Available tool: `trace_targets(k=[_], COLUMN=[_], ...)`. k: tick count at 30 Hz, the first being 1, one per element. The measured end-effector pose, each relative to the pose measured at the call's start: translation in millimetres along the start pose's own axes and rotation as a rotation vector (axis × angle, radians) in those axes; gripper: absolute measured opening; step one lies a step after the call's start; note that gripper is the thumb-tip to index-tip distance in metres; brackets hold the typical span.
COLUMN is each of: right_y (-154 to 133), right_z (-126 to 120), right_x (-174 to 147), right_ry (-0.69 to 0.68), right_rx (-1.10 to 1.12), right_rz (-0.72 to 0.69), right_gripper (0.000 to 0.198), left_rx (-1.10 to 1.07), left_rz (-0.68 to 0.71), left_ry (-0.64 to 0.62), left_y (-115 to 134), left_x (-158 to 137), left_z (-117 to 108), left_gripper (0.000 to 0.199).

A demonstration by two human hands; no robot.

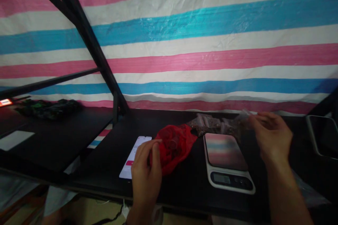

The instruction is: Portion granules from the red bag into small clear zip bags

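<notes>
My left hand [146, 172] is closed at the near left edge of a red plastic bag [179, 149], its thumb and fingers pinching the rim. Small dark contents show dimly inside the bag. My right hand [274, 137] pinches the corner of a small clear zip bag [244, 117] at the back of the table, slightly blurred. Several more small zip bags [208, 121] with brownish contents lie in a row beside it. Between my hands sits a digital kitchen scale [225, 161] with a bare shiny plate; its display is unreadable.
A phone [129, 161] with a lit screen lies partly behind my left hand. Another dark-screened device [323, 135] rests at the right. Clear plastic [308, 190] lies by my right forearm. A black metal frame [89, 42] rises at left, before a striped tarp [211, 56].
</notes>
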State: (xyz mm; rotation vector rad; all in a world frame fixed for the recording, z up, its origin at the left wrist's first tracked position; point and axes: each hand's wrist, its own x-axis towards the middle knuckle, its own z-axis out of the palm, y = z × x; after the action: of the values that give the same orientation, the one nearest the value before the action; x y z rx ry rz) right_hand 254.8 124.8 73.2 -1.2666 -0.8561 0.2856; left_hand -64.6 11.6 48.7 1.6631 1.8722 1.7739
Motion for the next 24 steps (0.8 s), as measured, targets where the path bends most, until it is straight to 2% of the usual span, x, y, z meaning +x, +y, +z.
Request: trace_targets(k=[1, 3, 6, 10, 12, 14, 16, 18, 21, 24], right_y=[7, 18, 26, 15, 1, -13, -23, -24, -15, -9], right_z=[-2, -3, -3, 5, 17, 34, 53, 70, 85, 89], right_x=[6, 11, 7, -11, -29, -54, -81, -105, -124, -125], right_ry=[0.012, -0.052, -0.184, -0.308, -0.496, -0.688, -0.836, -0.862, -0.887, -1.002], right_rx=[-0.07, -0.205, -0.37, -0.351, -0.274, -0.218, -0.184, -0.262, -0.419, -0.434], right_rz=[0.001, 0.029, 0.018, -0.064, -0.121, -0.21, -0.295, -0.387, -0.276, -0.155], right_gripper=[0.032, 0.024, 0.018, 0.027, 0.028, 0.024, 0.024, 0.026, 0.05, 0.057], left_rx=[0.05, 0.117, 0.184, 0.373, 0.474, 0.508, 0.47, 0.401, 0.264, 0.075], left_rz=[-0.01, -0.037, -0.062, -0.253, -0.345, -0.341, -0.296, -0.27, -0.254, -0.285], left_ry=[0.059, 0.118, 0.095, -0.031, -0.129, -0.223, -0.297, -0.337, -0.336, -0.29], left_y=[-7, -18, -25, -21, -17, -15, -15, -19, -26, -26], left_x=[0, 1, 2, 1, -1, -5, -9, -13, -13, -8], left_z=[-3, -6, -7, -4, -2, 1, 6, 12, 18, 16], left_gripper=[0.028, 0.03, 0.032, 0.037, 0.049, 0.06, 0.066, 0.066, 0.06, 0.056])
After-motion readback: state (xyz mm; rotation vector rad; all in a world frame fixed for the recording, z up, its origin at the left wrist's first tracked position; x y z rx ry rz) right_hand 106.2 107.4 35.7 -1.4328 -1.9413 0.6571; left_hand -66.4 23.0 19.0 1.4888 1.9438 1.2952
